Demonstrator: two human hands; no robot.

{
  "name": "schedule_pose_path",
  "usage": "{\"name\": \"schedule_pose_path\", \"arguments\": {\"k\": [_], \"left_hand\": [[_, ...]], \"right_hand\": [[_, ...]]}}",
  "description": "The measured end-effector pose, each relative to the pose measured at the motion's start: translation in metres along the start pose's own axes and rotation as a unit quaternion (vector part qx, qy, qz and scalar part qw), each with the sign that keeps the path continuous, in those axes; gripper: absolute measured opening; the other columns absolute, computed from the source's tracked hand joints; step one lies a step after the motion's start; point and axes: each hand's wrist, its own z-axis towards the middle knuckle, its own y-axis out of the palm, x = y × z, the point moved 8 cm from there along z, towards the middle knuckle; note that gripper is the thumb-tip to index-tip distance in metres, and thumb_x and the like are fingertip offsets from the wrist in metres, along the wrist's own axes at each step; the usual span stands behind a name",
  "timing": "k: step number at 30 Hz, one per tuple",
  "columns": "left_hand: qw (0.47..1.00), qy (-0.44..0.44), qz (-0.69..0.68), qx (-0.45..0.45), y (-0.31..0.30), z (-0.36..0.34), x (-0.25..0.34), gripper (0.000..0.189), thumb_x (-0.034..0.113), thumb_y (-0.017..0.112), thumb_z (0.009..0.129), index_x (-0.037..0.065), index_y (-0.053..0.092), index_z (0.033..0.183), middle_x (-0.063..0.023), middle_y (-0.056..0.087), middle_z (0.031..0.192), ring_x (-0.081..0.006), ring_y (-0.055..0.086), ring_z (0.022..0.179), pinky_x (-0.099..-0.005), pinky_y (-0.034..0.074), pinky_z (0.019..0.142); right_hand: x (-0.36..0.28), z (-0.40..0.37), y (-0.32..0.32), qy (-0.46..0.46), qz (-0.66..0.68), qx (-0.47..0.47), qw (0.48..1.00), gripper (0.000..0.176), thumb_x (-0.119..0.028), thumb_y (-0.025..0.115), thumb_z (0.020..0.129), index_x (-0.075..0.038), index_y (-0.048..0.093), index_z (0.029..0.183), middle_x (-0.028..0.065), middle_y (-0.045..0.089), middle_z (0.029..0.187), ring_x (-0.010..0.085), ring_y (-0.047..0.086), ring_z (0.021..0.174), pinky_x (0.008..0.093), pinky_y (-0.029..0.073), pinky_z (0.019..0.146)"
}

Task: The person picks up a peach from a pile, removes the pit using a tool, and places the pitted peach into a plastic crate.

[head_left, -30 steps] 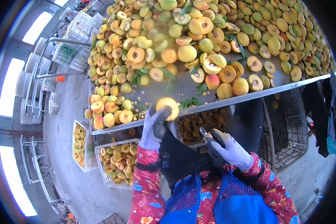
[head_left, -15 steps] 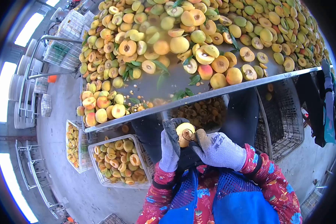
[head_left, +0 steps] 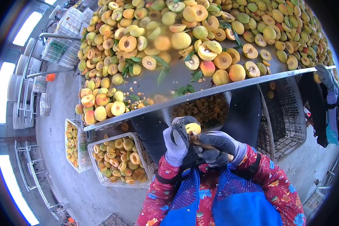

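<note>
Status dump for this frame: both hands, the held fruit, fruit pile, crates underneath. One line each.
left hand, gloved, shut on peach
right hand, gloved, shut on tool
peach, held between both hands, tool tip against it
tool, mostly hidden in fist
fruit pile, whole and halved fruit mixed, leaves among them
white crate, filled with halves
pit bin, full
dark crate, only a few pieces

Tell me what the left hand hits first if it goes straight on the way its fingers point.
Likely the table's metal edge, directly ahead of the left hand, which grips a peach. Depth is unclear: the hand may sit lower and pass under it instead.
</note>
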Motion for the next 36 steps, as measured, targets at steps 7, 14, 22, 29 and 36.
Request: {"name": "schedule_pose_path", "arguments": {"k": [7, 14, 22, 29, 36], "left_hand": [[0.953, 0.002, 0.279, -0.121, 0.015, 0.008, 0.002, 0.034, 0.023, 0.042, 0.101, -0.002, 0.065, 0.098, -0.0136, 0.069, 0.084, -0.0223, 0.069, 0.076, -0.0328, 0.052, 0.070], [0.981, 0.018, 0.087, -0.171, 0.021, 0.001, -0.003, 0.032, 0.021, 0.044, 0.100, -0.003, 0.066, 0.099, -0.0151, 0.069, 0.085, -0.0259, 0.070, 0.077, -0.0321, 0.052, 0.070], [0.982, 0.042, 0.072, -0.171, 0.022, -0.003, -0.001, 0.033, 0.013, 0.037, 0.098, -0.006, 0.065, 0.098, -0.0190, 0.069, 0.090, -0.0272, 0.070, 0.079, -0.0333, 0.053, 0.072], [0.991, -0.046, 0.126, 0.028, -0.021, -0.015, -0.084, 0.031, 0.011, 0.060, 0.095, -0.004, 0.051, 0.121, -0.0128, 0.062, 0.100, -0.0220, 0.063, 0.084, -0.0318, 0.051, 0.074], [0.913, -0.102, 0.313, 0.241, -0.104, -0.025, -0.028, 0.040, 0.031, 0.042, 0.103, -0.002, 0.064, 0.106, -0.0143, 0.068, 0.091, -0.0226, 0.065, 0.085, -0.0361, 0.052, 0.073]], "right_hand": [[0.001, -0.004, -0.012, -0.010, -0.078, 0.069, 0.994, 0.036, -0.039, 0.047, 0.102, -0.004, 0.050, 0.096, -0.0012, 0.042, 0.054, 0.0045, 0.034, 0.033, 0.0193, 0.027, 0.030], [0.027, -0.002, -0.022, 0.072, 0.216, -0.120, 0.966, 0.037, -0.040, 0.047, 0.101, -0.004, 0.051, 0.096, 0.0007, 0.043, 0.054, 0.0055, 0.034, 0.033, 0.0183, 0.028, 0.029], [0.026, -0.003, -0.023, 0.065, 0.183, -0.136, 0.972, 0.036, -0.037, 0.048, 0.101, -0.001, 0.051, 0.095, 0.0000, 0.042, 0.052, 0.0056, 0.034, 0.031, 0.0180, 0.029, 0.027], [0.019, 0.003, -0.032, 0.004, 0.245, -0.202, 0.948, 0.040, -0.040, 0.044, 0.102, -0.001, 0.050, 0.096, -0.0013, 0.042, 0.052, 0.0054, 0.037, 0.032, 0.0186, 0.030, 0.029], [-0.026, -0.005, -0.048, -0.090, 0.176, -0.102, 0.975, 0.043, -0.041, 0.046, 0.101, 0.000, 0.053, 0.109, -0.0018, 0.046, 0.053, 0.0065, 0.036, 0.032, 0.0217, 0.031, 0.033]]}}
